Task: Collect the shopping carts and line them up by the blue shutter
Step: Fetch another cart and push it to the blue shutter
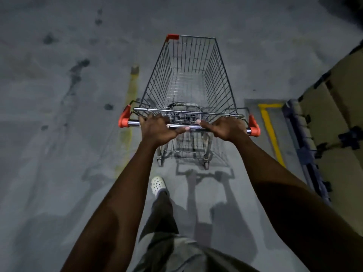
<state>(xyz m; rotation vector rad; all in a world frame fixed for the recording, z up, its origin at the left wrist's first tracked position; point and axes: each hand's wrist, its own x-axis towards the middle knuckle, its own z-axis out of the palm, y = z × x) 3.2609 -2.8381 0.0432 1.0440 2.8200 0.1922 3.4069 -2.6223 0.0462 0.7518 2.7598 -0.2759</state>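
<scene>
Collection under way: left hand and right hand both grip the chrome handle bar of an empty grey wire shopping cart on the concrete floor; even pushing should keep it straight.

The scene is dim, with a cold grey-blue cast and low contrast. Light falls from above and ahead: the shopping cart throws a soft-edged shadow on the floor toward the camera, and the shadows of both arms join it. A narrow highlight sits on the chromed handle bar. The forearms render very dark, with little surface detail. The wire basket at the centre is the sharpest area. Sharpness drops toward the borders, and the trousers at the bottom edge are smeared. Wide-angle distortion tilts and bends the panelled structure at the right edge. The top right corner falls to near black.
</scene>
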